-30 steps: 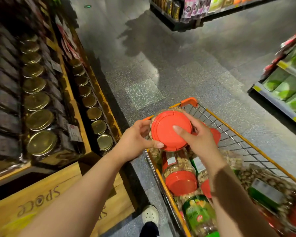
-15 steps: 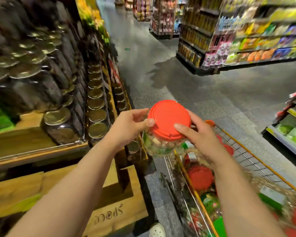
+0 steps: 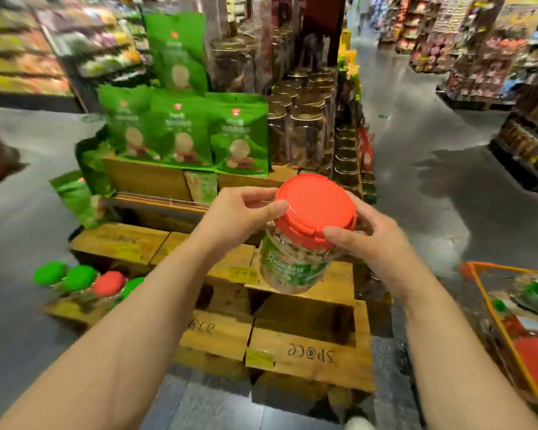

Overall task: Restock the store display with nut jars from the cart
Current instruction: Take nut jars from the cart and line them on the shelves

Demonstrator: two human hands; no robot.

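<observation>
Nut jar (image 3: 295, 262): upright above the wooden crates (image 3: 311, 352), carried for shelving.
Grip: left hand (image 3: 239, 212) and right hand (image 3: 370, 240) clasp its red lid (image 3: 316, 209).

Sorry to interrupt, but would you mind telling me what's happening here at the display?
A person is holding a nut jar by its red lid with both hands, the left hand and right hand gripping opposite sides. The jar is above the wooden crates of the display, not yet set down. A few jars with green and red lids already sit on a low crate to the left. The cart, with more jars inside, is at the right.
</observation>
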